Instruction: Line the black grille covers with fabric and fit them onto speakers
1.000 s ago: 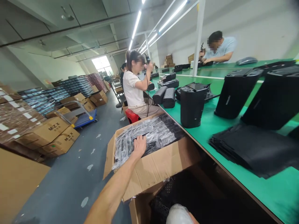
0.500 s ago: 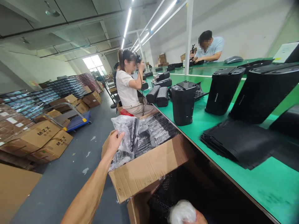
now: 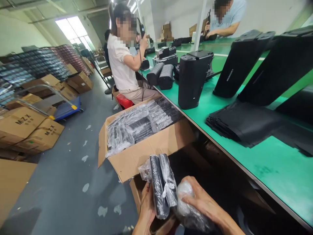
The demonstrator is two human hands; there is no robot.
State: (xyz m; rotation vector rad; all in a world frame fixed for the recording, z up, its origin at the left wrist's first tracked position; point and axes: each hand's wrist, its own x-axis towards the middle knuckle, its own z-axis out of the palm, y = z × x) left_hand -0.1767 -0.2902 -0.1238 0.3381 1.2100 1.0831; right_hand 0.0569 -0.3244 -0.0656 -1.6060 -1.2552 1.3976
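1. Left hand clasps plastic-wrapped black part by its left side, near open carton; long axis points forward.
2. Right hand, just right of it, fingers clenched on bundled clear plastic.

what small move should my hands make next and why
Probably let the right hand set down the clear plastic bundle, freeing it for the wrap on the black parts. The left hand holds those parts, their clear wrap is gathered on the side toward the right hand, and the right hand is full.
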